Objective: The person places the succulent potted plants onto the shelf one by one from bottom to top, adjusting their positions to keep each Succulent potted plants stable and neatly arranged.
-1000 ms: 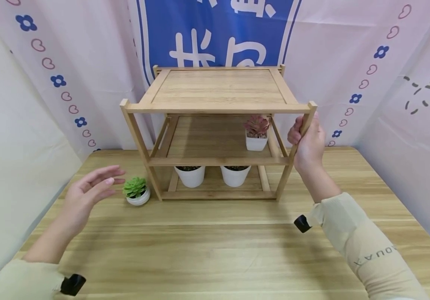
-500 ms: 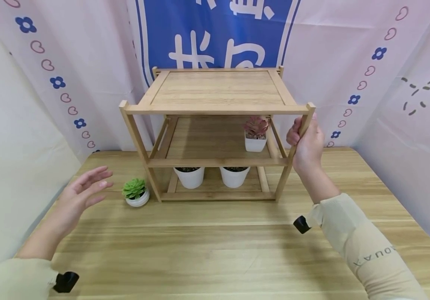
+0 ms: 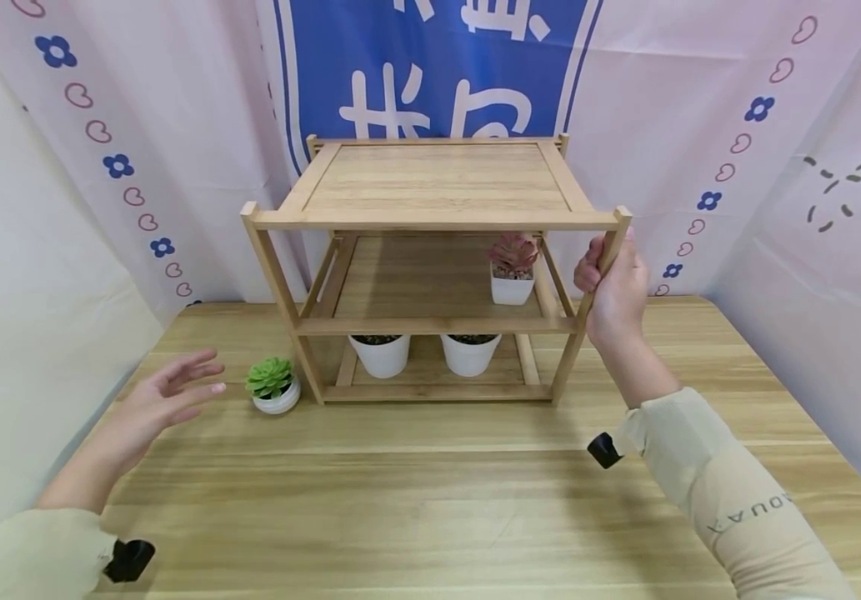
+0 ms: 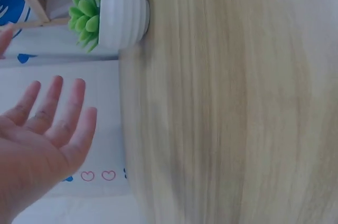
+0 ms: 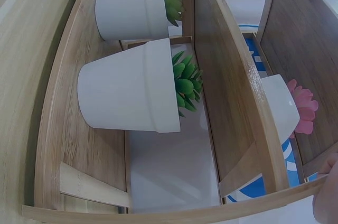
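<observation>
My right hand (image 3: 619, 287) grips the front right post of a three-tier wooden shelf (image 3: 430, 218), fingers wrapped round it below the top board. To the left, my left hand (image 3: 152, 404) hovers with fingers spread and holds nothing. Just beyond its fingertips a small green succulent in a white ribbed pot (image 3: 276, 396) stands on the table beside the shelf. A pink succulent in a square white pot (image 3: 512, 287) sits at the right of the middle tier. Two larger white pots (image 5: 124, 89) with green plants stand on the bottom tier; the head view hides most of their leaves.
The wooden table (image 3: 415, 500) extends in front of the shelf and to both sides. A white cloth with a blue printed panel (image 3: 438, 75) hangs right behind the shelf, and pale cloth walls (image 3: 828, 333) close off both sides.
My left hand has drawn back to the left, away from the small green succulent, and dipped slightly. The right hand keeps its grip on the post; shelf and plants stay put.
</observation>
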